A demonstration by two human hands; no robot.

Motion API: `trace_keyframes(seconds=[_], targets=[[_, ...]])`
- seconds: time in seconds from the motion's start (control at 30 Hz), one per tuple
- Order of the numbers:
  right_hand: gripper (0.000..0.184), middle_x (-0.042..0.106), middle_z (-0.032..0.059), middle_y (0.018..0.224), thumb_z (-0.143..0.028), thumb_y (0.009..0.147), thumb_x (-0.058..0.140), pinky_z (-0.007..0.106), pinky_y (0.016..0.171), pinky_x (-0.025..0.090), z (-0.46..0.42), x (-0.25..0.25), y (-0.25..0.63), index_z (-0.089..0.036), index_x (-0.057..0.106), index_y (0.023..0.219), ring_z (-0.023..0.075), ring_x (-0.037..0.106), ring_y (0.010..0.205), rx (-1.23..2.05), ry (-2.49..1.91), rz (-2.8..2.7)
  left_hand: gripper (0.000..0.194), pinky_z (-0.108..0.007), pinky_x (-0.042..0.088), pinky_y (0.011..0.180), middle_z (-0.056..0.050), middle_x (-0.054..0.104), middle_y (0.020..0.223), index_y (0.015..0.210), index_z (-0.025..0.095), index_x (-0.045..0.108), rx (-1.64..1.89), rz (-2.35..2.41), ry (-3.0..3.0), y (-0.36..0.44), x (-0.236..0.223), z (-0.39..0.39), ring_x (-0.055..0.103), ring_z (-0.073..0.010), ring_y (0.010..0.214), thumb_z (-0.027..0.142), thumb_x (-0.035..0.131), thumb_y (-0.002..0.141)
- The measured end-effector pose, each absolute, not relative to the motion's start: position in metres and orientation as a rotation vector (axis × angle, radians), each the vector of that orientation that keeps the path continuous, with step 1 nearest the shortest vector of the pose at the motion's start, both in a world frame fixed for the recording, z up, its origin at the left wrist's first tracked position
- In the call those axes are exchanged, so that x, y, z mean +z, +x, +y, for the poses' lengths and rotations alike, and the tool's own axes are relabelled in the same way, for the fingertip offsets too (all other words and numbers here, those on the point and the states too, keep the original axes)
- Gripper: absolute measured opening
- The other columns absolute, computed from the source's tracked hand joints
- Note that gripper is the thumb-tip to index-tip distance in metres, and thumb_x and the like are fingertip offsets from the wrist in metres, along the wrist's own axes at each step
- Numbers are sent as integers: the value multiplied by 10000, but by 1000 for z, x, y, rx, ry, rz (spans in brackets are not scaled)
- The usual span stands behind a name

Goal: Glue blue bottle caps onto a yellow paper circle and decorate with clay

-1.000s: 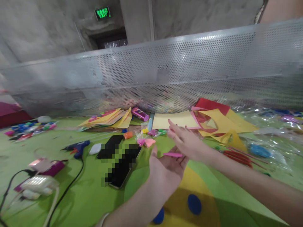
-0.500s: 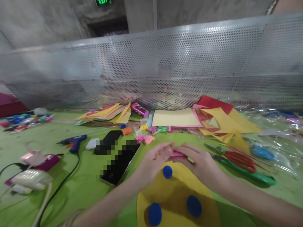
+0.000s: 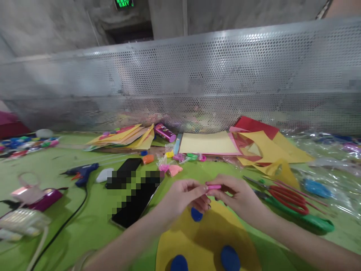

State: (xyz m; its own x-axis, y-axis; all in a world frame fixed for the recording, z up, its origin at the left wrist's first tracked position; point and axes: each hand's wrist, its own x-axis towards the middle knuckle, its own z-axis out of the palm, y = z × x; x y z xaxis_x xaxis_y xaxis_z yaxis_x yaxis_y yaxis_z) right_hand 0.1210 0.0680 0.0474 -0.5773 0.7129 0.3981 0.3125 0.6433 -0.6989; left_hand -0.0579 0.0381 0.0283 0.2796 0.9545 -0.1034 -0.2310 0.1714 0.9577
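Observation:
Both my hands meet above a yellow paper shape [image 3: 205, 241] that bears three blue dots [image 3: 229, 258]. My left hand [image 3: 186, 195] and my right hand [image 3: 235, 194] pinch the two ends of a small pink roll of clay [image 3: 213, 186] between their fingertips. The roll is thin and lies level, held just above the yellow shape. One blue dot [image 3: 196, 215] shows right under my left fingers.
A black phone [image 3: 135, 199] lies left of my hands. Red and green scissors [image 3: 290, 201] lie to the right. A blue glue gun [image 3: 81, 172] with its cable, coloured paper sheets [image 3: 208, 143], clay bits [image 3: 175, 169] and a perforated metal screen [image 3: 197, 82] stand behind.
A second ago the hands were flat, rolling the pink clay between the palms. They then came down over the yellow shape, and now pinch the roll's ends with the fingertips.

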Motion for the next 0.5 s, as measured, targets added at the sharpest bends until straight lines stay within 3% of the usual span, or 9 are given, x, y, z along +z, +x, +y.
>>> trace_keyframes(seconds=[0.07, 0.13, 0.27, 0.5], targets=[[189, 627, 17, 732, -354, 868, 523, 249, 581, 446, 68, 49, 121, -200, 629, 840, 146, 566, 660, 801, -795, -2195, 276, -249, 496, 644, -46, 685, 746, 815, 122, 635, 1017, 900, 1063, -59, 26, 39, 643, -138, 681, 346, 730, 685], [220, 591, -1, 637, -359, 858, 537, 237, 516, 406, 66, 49, 121, -190, 621, 744, 127, 518, 566, 830, -809, -2232, 300, -254, 479, 688, -52, 681, 790, 856, 124, 639, 980, 940, 1119, -61, 24, 40, 632, -141, 742, 386, 693, 719], [164, 594, -6, 654, -299, 838, 559, 229, 519, 385, 60, 45, 120, -182, 609, 734, 114, 487, 562, 902, -821, -2296, 428, -262, 454, 642, -52, 646, 724, 846, 113, 645, 869, 942, 1202, -63, 20, 38, 596, -136, 673, 525, 540, 795], [117, 611, -14, 717, -250, 837, 552, 224, 599, 410, 57, 47, 120, -198, 600, 744, 114, 530, 636, 1058, -790, -2352, 421, -247, 416, 604, -51, 626, 782, 918, 107, 639, 841, 902, 1281, -65, 18, 33, 529, -102, 606, 452, 697, 684]])
